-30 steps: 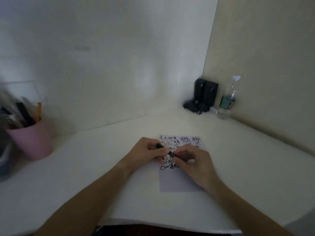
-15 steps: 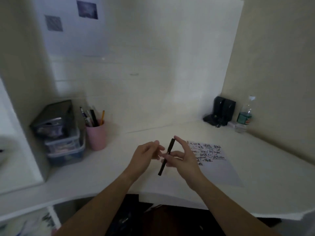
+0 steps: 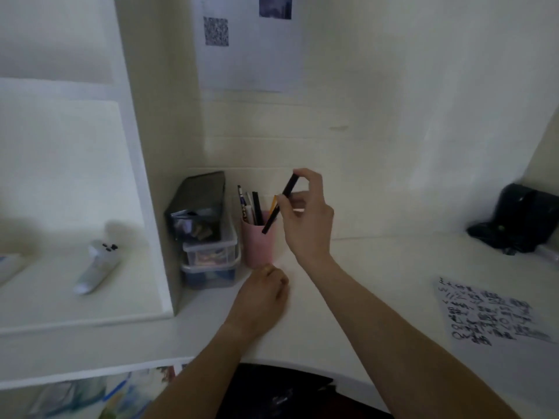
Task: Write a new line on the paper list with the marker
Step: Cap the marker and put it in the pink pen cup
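Note:
My right hand [image 3: 305, 219] holds a black marker [image 3: 279, 204] by its upper end, tilted, with its lower tip just over the rim of a pink pen cup [image 3: 257, 243]. The cup holds several pens and pencils. My left hand [image 3: 261, 294] rests on the white desk [image 3: 378, 267] in front of the cup, fingers curled, holding nothing. The paper list [image 3: 496, 322], covered with black handwriting in its upper half, lies flat at the far right of the desk, well away from both hands.
Stacked clear plastic boxes [image 3: 208, 255] with a dark box on top stand left of the cup. A white divider panel [image 3: 151, 207] separates a shelf holding a tube [image 3: 96, 267]. A black device [image 3: 520, 219] sits at the back right corner.
The view swung left. My right hand carried the marker from over the paper to the pink cup. My left hand let go of it and dropped to the desk.

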Tool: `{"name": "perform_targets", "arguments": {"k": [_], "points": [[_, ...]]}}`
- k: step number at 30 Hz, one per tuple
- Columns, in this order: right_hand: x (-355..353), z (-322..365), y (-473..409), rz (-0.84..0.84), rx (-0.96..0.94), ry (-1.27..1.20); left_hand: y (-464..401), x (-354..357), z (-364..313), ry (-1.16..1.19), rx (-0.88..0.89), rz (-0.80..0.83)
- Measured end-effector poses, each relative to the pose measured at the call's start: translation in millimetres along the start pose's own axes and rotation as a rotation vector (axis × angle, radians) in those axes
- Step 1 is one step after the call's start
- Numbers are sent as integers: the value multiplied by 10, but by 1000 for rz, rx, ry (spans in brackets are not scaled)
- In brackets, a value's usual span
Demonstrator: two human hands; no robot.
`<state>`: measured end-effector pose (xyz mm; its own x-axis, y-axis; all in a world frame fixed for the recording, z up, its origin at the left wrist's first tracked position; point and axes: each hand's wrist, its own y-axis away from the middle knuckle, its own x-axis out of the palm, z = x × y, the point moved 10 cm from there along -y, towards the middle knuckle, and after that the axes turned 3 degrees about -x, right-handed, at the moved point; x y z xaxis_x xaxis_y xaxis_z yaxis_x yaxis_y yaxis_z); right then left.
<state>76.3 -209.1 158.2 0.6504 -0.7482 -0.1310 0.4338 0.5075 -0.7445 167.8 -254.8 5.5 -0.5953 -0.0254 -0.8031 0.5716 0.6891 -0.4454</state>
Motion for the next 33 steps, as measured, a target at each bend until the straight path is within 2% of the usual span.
{"name": "perform_targets", "arguments": {"k": [2, 6, 12, 18, 22, 25, 30, 33], "points": [[241, 44, -121, 34, -106, 86, -13, 48, 35, 2, 4, -15], [581, -193, -232, 108, -181, 244, -71, 75, 100, 0, 8, -39], [892, -519, -132, 221, -170, 398, -93, 99, 112, -24, 3, -22], [751, -403, -122, 196, -194, 441, -88, 98, 126, -28, -20, -22], [260, -250, 109, 244, -212, 487, -66, 17, -12, -57, -7, -23], [-377, -244, 451, 290, -188, 557, 3, -24, -126, -163, -37, 12], [-1665, -372, 1011, 305, -45, 700, 184, 34, -457, -435, -35, 101], [-2420, -462, 1280, 302, 105, 777, 306, 140, -882, -397, -54, 116]]}}
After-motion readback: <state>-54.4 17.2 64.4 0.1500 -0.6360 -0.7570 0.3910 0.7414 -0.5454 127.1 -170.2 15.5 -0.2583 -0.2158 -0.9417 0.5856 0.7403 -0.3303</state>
